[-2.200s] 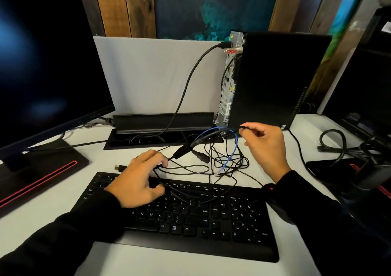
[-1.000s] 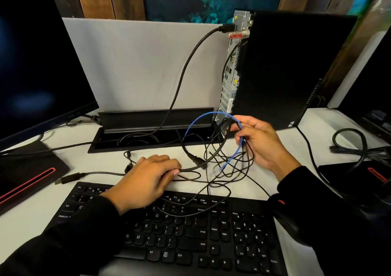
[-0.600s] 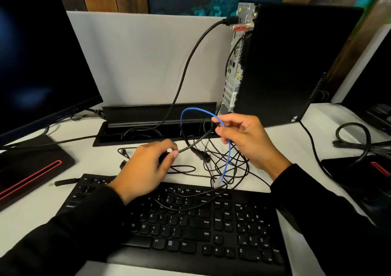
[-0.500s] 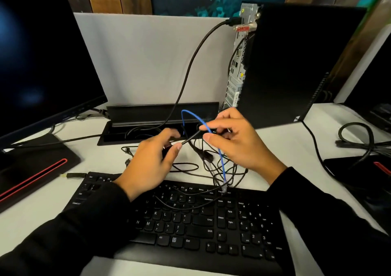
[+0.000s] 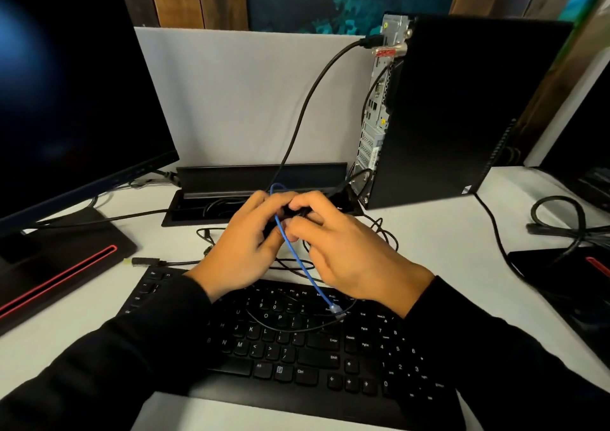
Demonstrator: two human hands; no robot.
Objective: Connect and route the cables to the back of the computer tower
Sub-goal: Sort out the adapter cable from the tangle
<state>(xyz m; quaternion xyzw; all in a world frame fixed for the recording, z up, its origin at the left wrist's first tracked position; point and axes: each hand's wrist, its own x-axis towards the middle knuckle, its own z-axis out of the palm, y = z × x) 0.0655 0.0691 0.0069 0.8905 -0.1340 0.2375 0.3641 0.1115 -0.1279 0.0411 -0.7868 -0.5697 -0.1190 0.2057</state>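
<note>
Both hands — left hand [image 5: 242, 249], right hand [image 5: 346, 252] — pinching black plug [image 5: 297, 212], blue cable [image 5: 298, 262].

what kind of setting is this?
Likely an office desk or IT workstation. A computer tower stands rear panel out on a white desk, with a monitor at left, a black keyboard in front, and a cable tray sunk into the desk before a divider panel.
</note>
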